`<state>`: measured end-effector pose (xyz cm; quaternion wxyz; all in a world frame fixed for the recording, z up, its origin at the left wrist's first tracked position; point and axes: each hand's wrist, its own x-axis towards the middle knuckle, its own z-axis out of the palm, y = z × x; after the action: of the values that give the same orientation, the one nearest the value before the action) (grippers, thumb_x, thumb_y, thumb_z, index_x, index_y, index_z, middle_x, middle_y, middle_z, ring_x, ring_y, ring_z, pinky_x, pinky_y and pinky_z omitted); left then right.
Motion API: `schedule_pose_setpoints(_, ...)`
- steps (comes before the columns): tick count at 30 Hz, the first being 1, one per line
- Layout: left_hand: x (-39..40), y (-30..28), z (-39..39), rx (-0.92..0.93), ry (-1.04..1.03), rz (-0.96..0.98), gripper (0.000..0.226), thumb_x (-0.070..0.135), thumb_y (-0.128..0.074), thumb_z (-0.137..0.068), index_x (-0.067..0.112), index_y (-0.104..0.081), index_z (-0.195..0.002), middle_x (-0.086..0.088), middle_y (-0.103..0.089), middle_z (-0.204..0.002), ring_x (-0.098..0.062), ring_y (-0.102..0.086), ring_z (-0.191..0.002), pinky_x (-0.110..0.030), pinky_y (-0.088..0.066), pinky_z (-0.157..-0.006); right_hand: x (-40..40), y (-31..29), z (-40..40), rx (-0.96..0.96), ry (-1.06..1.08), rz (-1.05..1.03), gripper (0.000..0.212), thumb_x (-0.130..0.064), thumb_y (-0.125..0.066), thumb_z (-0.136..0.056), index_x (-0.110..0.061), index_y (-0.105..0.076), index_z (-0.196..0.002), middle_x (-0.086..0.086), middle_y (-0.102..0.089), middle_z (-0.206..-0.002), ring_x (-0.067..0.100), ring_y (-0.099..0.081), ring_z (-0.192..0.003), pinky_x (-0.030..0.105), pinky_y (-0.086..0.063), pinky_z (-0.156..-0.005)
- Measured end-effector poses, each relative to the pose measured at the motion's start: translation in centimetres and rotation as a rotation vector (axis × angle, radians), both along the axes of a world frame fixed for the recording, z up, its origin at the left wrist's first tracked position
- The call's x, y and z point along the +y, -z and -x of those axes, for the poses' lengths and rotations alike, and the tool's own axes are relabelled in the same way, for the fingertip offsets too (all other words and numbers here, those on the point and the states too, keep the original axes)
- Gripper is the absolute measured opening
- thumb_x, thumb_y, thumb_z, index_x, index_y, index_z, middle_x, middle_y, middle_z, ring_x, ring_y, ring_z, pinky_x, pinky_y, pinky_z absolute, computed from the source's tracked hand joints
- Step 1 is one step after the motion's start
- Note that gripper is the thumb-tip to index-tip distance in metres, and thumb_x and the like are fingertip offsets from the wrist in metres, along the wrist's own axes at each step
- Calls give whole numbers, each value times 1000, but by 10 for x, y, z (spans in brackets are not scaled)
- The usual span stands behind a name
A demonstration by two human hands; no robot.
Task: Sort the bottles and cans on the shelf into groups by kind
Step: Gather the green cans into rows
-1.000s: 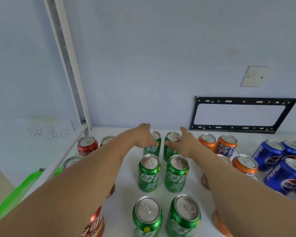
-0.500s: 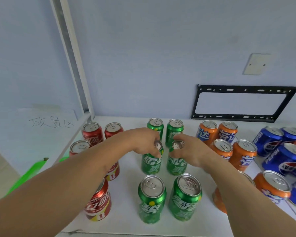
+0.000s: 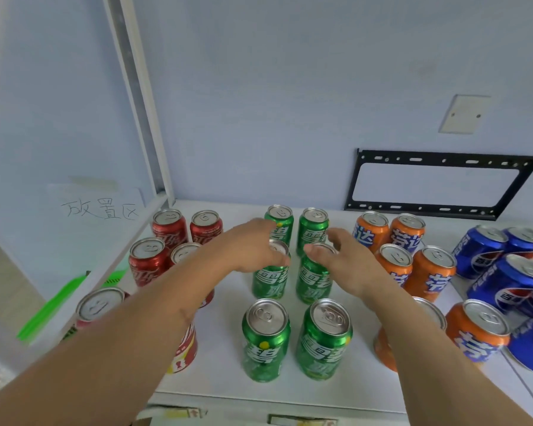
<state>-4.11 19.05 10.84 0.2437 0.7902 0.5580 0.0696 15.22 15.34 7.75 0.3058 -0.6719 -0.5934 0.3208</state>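
Your left fingers are curled down over the top of the left middle green can, thumb side wrapped round its rim, so your left hand is gripping that one from above. Your right fingers look spread and loose, thumb tip resting at the rim of the right middle green can; the right hand touches it more than grabs it, though I can't tell how firmly.

Those two sit side by side mid-shelf, in the middle of a two-wide column of green cans: two far green cans by the wall, two near green cans by the front edge.

Left of that you've got the red cans, partly hidden under your left forearm. To the right are the orange cans, then the blue cans at the far right. All upright on the white shelf. A black bracket hangs on the back wall, and a handwritten paper sign sits off to the left.
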Motion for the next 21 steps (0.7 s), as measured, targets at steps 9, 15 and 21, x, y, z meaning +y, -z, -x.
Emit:
schedule_pose_setpoints(9, -119, 79, 4, -816, -371, -36, 70, 81, -52, -67, 45, -48, -127, 32, -56, -119, 19, -51, -108, -14, -38, -93, -98, 60, 10, 356, 127, -273, 100, -82, -71, -48, -37, -43, -133, -22, -56, -125, -5, -54, -114, 20, -44, -94)
schedule_pose_setpoints(15, -123, 84, 3, -838, -394, -53, 45, 75, -54, -77, 36, -62, -97, 32, -64, -90, 14, -58, -85, -6, -40, -66, -113, 102, 14, 209, 108, -155, 93, -51, -90, -49, -47, -36, -124, -16, -55, -121, 1, -57, -110, 24, -48, -93)
schedule_pose_setpoints(21, -116, 89, 18, -792, -299, 34, 30, 56, -52, -91, 35, -64, -110, 21, -66, -104, 6, -57, -98, -16, -42, -80, -122, 99, 11, 253, 41, -131, 70, -18, -88, -69, -33, -47, -124, -17, -64, -112, -10, -61, -98, 17, -51, -87)
